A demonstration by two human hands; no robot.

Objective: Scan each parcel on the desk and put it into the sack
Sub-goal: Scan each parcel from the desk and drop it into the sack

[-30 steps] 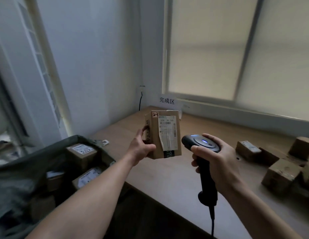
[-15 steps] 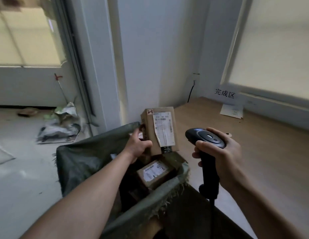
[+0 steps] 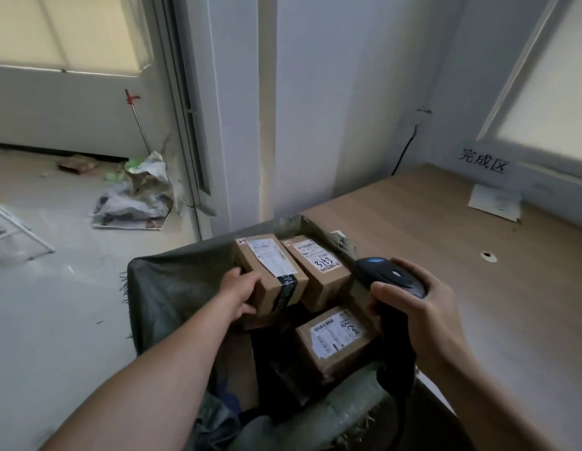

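My left hand [image 3: 242, 292] grips a small cardboard parcel [image 3: 270, 273] with a white label and a black tape band, held low inside the mouth of the grey-green sack [image 3: 172, 288]. The parcel lies label-up beside a second parcel marked 3153 [image 3: 318, 271]. A third labelled parcel [image 3: 335, 338] sits lower in the sack. My right hand [image 3: 419, 317] holds the black barcode scanner [image 3: 388, 276] upright by its handle, just right of the sack, over the desk's corner.
The wooden desk [image 3: 462, 255] stretches to the right, with a cable hole [image 3: 488, 256], a paper sheet [image 3: 494, 206] and a sign with Chinese characters [image 3: 483, 161] at the window sill. Crumpled wrapping [image 3: 136, 196] and a red-tipped rod [image 3: 138, 122] lie on the floor at left.
The view swung left from the desk to the sack. My left hand carried the parcel from in front of the scanner down into the sack, tipping it from upright to label-up.
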